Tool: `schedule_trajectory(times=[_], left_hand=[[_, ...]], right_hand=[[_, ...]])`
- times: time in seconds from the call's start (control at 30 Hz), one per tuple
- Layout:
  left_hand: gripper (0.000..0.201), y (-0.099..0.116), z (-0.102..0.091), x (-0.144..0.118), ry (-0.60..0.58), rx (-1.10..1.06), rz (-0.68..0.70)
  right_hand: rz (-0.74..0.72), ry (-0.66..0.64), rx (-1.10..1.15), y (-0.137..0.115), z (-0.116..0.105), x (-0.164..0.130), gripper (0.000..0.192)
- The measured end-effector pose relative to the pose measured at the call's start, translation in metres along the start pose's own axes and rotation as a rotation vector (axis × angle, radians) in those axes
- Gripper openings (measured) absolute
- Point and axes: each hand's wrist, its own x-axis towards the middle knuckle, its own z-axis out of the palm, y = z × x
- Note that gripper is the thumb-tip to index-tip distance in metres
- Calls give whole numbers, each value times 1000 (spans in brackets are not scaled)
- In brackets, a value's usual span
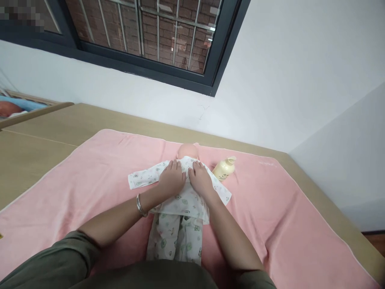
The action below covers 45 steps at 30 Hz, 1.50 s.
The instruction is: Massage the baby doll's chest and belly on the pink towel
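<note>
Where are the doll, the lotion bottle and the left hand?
doll [187, 151], head view, on its bare head.
lotion bottle [224, 168], head view, on its body.
left hand [172, 178], head view, on its back.

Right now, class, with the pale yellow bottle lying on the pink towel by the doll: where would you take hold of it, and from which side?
Probably around the broad body of the bottle, from above. It lies on its side on the pink towel, pump end pointing away, so its flanks are exposed. The right hand on the doll is nearest; the narrow pump top looks a poorer grip.
</note>
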Motion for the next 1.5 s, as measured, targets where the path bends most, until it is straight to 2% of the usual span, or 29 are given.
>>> schedule_trajectory(times=[0.1, 0.17, 0.33, 0.43, 0.6, 0.7, 0.77, 0.83, 0.9, 1.0, 1.13, 1.3, 1.43, 1.5], left_hand=[[57, 14, 0, -8, 6, 79, -39], [54, 12, -1, -4, -7, 87, -21], [35, -21, -2, 20, -117, 47, 145], [34, -30, 2, 25, -117, 32, 122], [44, -7, 6, 9, 21, -42, -32], [52, 9, 5, -3, 34, -32, -68], [52, 11, 3, -5, 29, -13, -70], [47, 5, 0, -1, 10, -12, -33], [39, -7, -1, 7, -40, -3, 78], [36, -24, -1, 18, -102, 5, 182], [33, -26, 4, 20, -38, -42, 97], [48, -11, 7, 11, 24, -35, -36], [49, -9, 2, 10, 23, -47, -87], [46, -14, -4, 13, -14, -77, -45]], right_hand=[[45, -39, 40, 16, -3, 12, 51], [54, -40, 24, 13, 0, 11, 52], [33, 18, -24, -18, 17, -13, 53], [-7, 33, -21, -25, 22, -19, 54], [-8, 7, 104, 1, 9, -1, 51], [9, -1, 104, 15, 4, 9, 49], [25, -9, 66, 14, 3, 10, 51], [48, -18, 16, 4, 5, 4, 53], [62, -15, -28, -9, 7, -5, 54], [24, -8, -64, -23, 9, -18, 54], [-47, -34, 3, -12, 6, -12, 54], [7, -90, 112, 15, 1, 9, 58], [-6, -1, 147, 4, -5, 1, 58], [-59, 32, 132, -8, -7, -7, 57]])
